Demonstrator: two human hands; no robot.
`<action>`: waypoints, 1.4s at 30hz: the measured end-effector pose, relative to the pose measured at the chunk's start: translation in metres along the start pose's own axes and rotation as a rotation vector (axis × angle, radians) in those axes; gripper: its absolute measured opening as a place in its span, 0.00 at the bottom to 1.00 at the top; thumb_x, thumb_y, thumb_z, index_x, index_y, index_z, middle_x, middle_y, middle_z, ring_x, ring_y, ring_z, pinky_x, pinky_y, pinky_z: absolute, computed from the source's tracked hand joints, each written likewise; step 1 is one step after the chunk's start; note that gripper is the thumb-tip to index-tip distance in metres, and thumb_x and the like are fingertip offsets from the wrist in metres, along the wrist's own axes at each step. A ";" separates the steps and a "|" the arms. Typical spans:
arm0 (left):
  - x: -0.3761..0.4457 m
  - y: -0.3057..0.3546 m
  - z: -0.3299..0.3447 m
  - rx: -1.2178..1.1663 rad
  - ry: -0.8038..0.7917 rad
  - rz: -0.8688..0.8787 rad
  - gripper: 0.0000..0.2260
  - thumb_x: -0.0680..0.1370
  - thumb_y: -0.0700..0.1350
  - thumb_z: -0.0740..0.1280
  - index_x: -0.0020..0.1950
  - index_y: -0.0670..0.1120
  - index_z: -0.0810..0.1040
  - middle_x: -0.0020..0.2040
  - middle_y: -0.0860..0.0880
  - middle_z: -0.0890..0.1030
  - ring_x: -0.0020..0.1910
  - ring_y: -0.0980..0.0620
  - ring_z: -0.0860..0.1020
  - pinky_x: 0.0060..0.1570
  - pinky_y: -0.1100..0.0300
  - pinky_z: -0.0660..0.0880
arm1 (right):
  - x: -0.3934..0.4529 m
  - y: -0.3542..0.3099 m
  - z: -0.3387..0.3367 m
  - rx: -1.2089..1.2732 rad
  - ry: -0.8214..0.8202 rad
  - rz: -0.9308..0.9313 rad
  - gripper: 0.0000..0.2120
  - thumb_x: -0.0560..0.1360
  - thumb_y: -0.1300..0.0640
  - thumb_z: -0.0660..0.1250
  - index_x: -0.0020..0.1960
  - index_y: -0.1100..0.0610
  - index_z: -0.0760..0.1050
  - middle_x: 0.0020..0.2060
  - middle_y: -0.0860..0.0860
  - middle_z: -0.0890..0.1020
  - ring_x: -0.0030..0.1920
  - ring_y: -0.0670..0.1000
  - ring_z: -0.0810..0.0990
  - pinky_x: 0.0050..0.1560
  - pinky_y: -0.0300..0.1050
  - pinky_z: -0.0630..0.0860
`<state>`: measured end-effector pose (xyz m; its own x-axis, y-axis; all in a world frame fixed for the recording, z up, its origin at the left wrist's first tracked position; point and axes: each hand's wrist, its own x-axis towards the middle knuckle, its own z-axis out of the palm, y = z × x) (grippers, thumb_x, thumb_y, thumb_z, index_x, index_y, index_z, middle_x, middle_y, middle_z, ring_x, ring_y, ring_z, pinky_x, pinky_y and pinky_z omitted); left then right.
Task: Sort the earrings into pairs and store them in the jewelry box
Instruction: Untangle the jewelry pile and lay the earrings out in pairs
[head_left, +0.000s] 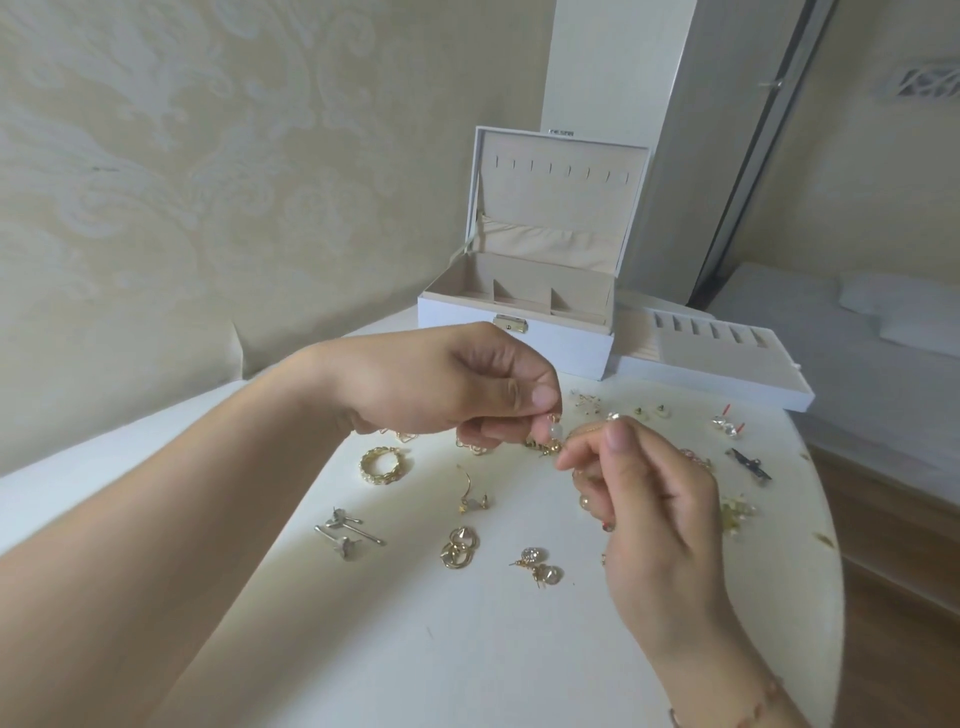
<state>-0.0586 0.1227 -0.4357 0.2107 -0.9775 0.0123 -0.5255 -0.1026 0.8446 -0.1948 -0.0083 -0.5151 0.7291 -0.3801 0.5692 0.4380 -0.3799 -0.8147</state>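
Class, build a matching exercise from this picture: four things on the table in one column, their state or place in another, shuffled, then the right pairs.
Things
1. jewelry box
2. removable tray
3. pale bead earring
4. silver studs

States
A. lying nearest the left forearm
B. lid raised
C. pinched by left hand and right hand
D. set right of the box

Pairs: 1-B, 2-D, 3-C, 4-A
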 end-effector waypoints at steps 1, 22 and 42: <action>0.000 0.000 0.000 -0.003 -0.001 0.005 0.12 0.81 0.45 0.59 0.43 0.43 0.78 0.32 0.46 0.66 0.32 0.49 0.64 0.35 0.63 0.66 | 0.000 0.000 0.000 0.015 0.016 0.010 0.20 0.78 0.44 0.54 0.39 0.54 0.76 0.27 0.43 0.72 0.30 0.42 0.67 0.34 0.33 0.65; 0.005 -0.010 0.002 0.002 0.011 -0.022 0.08 0.81 0.40 0.60 0.46 0.44 0.78 0.34 0.48 0.74 0.33 0.52 0.70 0.39 0.59 0.70 | 0.006 -0.015 -0.005 0.301 0.102 0.191 0.23 0.75 0.41 0.58 0.30 0.58 0.64 0.34 0.53 0.73 0.28 0.54 0.55 0.29 0.43 0.53; 0.010 -0.002 0.021 -0.039 -0.019 -0.061 0.08 0.79 0.46 0.61 0.46 0.45 0.77 0.34 0.52 0.68 0.35 0.52 0.65 0.41 0.61 0.65 | 0.009 -0.014 -0.004 0.308 0.149 0.246 0.21 0.75 0.44 0.55 0.30 0.57 0.63 0.29 0.49 0.69 0.27 0.50 0.55 0.27 0.40 0.52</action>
<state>-0.0725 0.1092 -0.4481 0.2253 -0.9730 -0.0494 -0.4799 -0.1550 0.8635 -0.1964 -0.0099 -0.4978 0.7571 -0.5548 0.3449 0.4138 -0.0013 -0.9104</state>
